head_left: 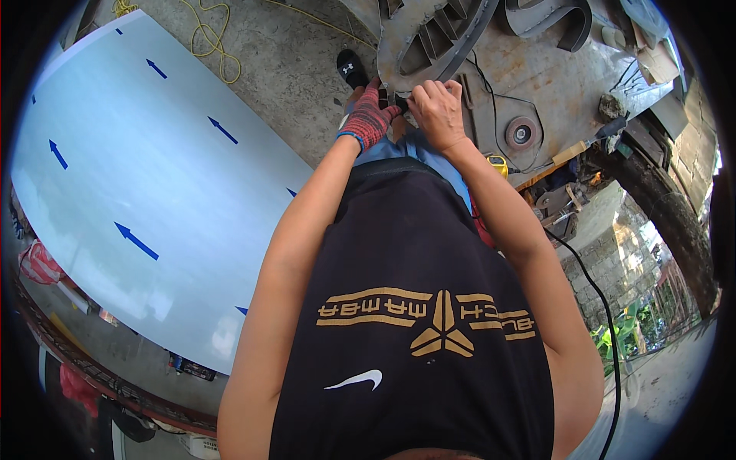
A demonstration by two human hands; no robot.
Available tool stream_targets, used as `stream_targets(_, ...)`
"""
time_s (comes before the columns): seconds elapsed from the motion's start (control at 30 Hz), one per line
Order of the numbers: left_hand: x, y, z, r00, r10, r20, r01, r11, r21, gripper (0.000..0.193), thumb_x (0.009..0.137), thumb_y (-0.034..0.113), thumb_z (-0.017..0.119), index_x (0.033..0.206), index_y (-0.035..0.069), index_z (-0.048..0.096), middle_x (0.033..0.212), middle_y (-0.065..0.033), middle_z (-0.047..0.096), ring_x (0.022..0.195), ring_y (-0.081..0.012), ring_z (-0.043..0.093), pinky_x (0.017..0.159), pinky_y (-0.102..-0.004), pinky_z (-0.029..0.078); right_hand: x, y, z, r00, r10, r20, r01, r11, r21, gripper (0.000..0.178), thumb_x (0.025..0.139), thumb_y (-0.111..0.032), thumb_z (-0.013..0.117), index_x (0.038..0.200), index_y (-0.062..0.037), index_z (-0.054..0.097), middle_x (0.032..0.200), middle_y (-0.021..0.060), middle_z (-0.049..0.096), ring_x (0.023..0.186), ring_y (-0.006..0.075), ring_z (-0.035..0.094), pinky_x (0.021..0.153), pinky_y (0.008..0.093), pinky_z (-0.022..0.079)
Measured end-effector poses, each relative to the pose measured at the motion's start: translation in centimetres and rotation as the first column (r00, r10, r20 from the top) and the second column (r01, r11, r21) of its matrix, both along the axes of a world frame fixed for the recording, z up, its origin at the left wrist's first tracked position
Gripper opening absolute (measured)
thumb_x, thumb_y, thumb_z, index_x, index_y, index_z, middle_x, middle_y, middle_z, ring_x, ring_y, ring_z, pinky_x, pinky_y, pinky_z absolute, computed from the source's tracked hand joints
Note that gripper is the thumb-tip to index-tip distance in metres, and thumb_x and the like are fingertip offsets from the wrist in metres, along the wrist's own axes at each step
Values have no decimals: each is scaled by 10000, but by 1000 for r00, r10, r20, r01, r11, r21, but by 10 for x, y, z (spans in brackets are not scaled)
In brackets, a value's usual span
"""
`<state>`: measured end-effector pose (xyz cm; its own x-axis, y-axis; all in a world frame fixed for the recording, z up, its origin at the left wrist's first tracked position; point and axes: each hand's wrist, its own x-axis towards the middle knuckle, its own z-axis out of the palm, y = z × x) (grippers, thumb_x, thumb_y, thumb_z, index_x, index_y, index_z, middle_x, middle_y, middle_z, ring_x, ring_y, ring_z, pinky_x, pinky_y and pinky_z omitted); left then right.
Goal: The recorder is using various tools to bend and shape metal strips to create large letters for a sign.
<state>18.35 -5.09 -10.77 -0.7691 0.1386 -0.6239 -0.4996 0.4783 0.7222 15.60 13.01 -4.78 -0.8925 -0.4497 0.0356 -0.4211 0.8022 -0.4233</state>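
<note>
two-handed, touches the near end of a grey metal shape (397,67) on the worktop (563,96): curls the fingers (422,96) of the bare right hand (438,113), sets the gloved left hand (369,120) just beside (firmly grasping, cannot tell).

Gold block lettering (372,308), set between gold bars, was printed across a black shirt (429,253) and was seen upside down. A gold emblem (439,314) of pointed pieces was placed amid it, and a white curved mark (360,378) was printed nearby. Blue arrows (138,241) were marked on a pale blue sheet (153,153). A white logo was borne by a black sandal (354,70).
</note>
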Motion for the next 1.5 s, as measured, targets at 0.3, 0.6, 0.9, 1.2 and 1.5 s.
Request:
stream_targets(0.3,8,-3,-16,998,66,-13,-66,997,29,815,796,165,774,1470,55,329,1268,-225,595,1168,-356,594,988,-390,474,-1,-5,4,1000,-14,10,14,999,-44,135,805,-174,678,808,-115,557,771,49,516,802,218,569,835,394,366)
stream_targets(0.6,6,0,-10,992,112,59,-118,987,107,798,769,148,791,1439,63,368,1240,-216,620,1167,-346,598,985,-394,480,-8,-13,5,993,35,112,-44,996,83,116,786,-163,672,819,-114,572,810,57,560,852,235,593,881,409,369)
stream_targets(0.9,5,10,47,866,89,-493,-257,923,-285,633,675,202,832,1229,81,552,1172,-131,588,1057,-323,579,964,-436,448,-4,15,13,1000,2,-10,-3,995,-98,213,758,-123,704,966,-122,659,952,23,625,1028,225,573,942,402,380)
stream_targets(1.2,-28,24,59,550,-678,-488,229,684,-692,251,776,303,702,984,164,689,1001,-61,678,1013,-269,611,977,-459,392,19,67,41,901,-433,4,425,884,-195,163,801,-45,674,948,-113,692,946,33,666,975,253,588,864,373,412)
stream_targets(1.5,-30,58,62,421,-881,-213,260,343,-903,147,848,169,558,946,165,668,928,-73,686,975,-265,647,955,-472,404,65,95,42,810,-586,-7,558,775,-296,138,804,-60,658,927,-113,689,905,29,653,961,249,587,837,379,405)
